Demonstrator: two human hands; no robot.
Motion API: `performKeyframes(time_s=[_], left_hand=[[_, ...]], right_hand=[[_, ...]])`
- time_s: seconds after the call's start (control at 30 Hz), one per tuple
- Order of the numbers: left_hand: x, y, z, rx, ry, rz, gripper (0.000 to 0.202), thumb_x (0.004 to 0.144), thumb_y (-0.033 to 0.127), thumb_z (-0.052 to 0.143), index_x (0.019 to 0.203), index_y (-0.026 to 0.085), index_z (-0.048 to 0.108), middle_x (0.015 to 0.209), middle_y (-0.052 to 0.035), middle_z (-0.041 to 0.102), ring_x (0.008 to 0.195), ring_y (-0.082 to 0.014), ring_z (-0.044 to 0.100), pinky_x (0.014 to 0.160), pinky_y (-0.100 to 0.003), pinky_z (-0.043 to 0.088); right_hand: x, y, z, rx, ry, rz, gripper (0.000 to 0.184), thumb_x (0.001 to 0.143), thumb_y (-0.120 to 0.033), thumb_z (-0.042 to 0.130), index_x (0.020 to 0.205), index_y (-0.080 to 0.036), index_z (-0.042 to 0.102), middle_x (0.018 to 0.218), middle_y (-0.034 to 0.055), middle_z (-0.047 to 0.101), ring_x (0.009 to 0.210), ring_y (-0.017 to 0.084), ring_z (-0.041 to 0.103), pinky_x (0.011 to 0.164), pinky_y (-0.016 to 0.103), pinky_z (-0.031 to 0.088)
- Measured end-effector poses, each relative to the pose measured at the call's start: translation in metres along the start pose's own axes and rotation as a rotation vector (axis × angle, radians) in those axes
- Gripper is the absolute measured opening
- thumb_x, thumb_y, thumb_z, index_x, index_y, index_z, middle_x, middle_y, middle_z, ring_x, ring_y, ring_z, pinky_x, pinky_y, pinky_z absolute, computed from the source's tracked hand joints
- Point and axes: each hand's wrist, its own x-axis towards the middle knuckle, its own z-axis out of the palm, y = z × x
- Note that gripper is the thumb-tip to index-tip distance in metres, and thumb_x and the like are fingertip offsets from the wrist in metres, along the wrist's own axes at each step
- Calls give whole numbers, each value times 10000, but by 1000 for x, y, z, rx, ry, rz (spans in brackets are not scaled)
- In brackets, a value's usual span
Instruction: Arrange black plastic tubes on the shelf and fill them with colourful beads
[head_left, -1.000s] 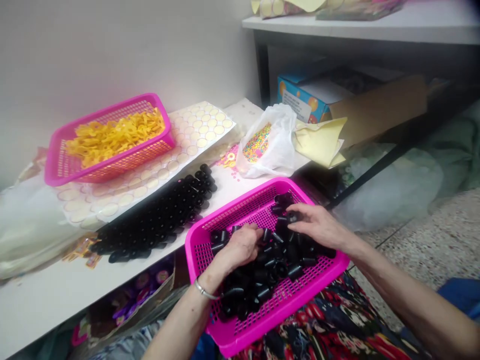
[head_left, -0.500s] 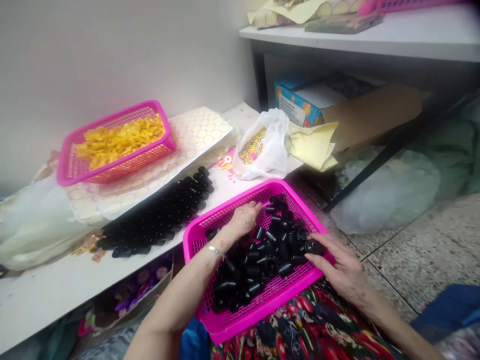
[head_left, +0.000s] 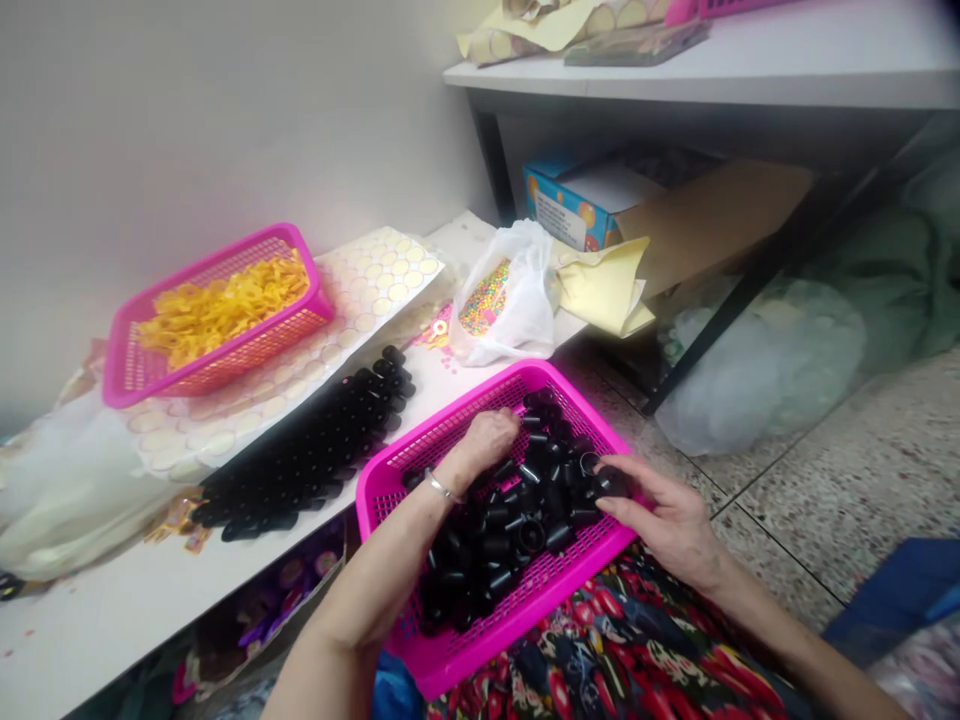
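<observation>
A pink mesh basket (head_left: 540,375) rests on my lap with many small, hollow black plastic caps (head_left: 517,510) loose inside. My left hand (head_left: 489,440), with a silver bangle at its wrist, reaches into the far side of the basket. Its fingers are curled together beside the caps, and what they pinch, if anything, is hidden. At the basket's right rim, my right hand (head_left: 667,515) grips one black plastic cap (head_left: 613,482) between thumb and fingers. More black caps stand packed in rows (head_left: 307,440) on the low white table to the left.
On the white table (head_left: 52,640) are a pink basket of yellow pieces (head_left: 225,305), sheets of round stickers (head_left: 390,265) and a white bag of colourful beads (head_left: 517,300). A dark table leg (head_left: 705,340) and a cardboard box (head_left: 712,225) stand at the right.
The camera view has shifted slightly. My right hand has turned the black cap a little while holding it. My left hand stays at the basket's far side, its fingers more curled.
</observation>
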Motion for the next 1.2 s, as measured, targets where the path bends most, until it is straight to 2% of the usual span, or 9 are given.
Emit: performKeyframes(time_s=[0.23,0.4,0.47,0.57,0.63,0.77,0.9,1.0,1.2], left_hand=[[-12,5,-40,-511,154,-68,176,856,255,392,830,141,524,645,1,564,501,-89,483,485,-207,401],[10,62,-69,-1323,257,13,168,754,294,565,788,135,521,607,8,538,421,-53,388,422,-192,290],[24,95,-78,-1244,290,107,189,780,288,533,883,131,554,688,-22,577,483,-77,447,469,-211,356],[42,135,-85,-739,271,391,324,734,229,586,1053,170,585,1060,-94,603,869,-187,558,754,-341,466],[47,146,-85,-448,253,501,216,739,241,599,941,181,647,1171,-91,567,1067,-242,490,912,-415,412],[44,123,-77,-504,380,355,104,731,245,617,682,161,653,1126,-80,587,1082,-231,497,975,-385,387],[27,67,-68,-853,528,-57,283,643,106,548,907,146,640,920,-51,633,850,-178,582,789,-315,475],[11,30,-57,-926,466,-324,344,605,86,468,905,132,629,731,-14,621,679,-152,565,640,-267,458],[-11,16,-17,-865,206,-349,232,559,62,486,685,141,664,620,3,613,648,-156,556,645,-267,428]], right_hand=[[2,-11,-6,558,83,211,273,695,-255,722,958,-235,657,900,24,689,688,132,602,660,265,511],[5,-12,-2,542,39,231,324,659,-261,746,969,-220,659,919,39,689,723,149,611,694,293,514],[4,-9,1,468,-3,220,358,647,-265,758,987,-214,659,939,44,693,810,174,627,752,309,514],[3,-8,5,401,-31,187,351,671,-275,743,1007,-214,660,965,37,697,899,192,633,836,327,500],[3,-8,6,397,-33,168,342,690,-274,728,1019,-210,659,986,38,694,930,196,630,867,333,491],[2,-6,6,409,10,163,339,671,-251,739,998,-209,658,970,30,682,880,177,632,799,299,511],[-1,-5,3,455,49,199,365,660,-247,749,1008,-217,643,913,21,689,826,167,637,754,289,525],[-2,-6,0,496,57,219,361,676,-242,746,1017,-221,630,877,17,698,805,156,639,740,273,528],[-1,-4,-3,468,43,217,350,691,-227,746,1022,-222,632,882,15,703,801,144,642,736,251,530]])
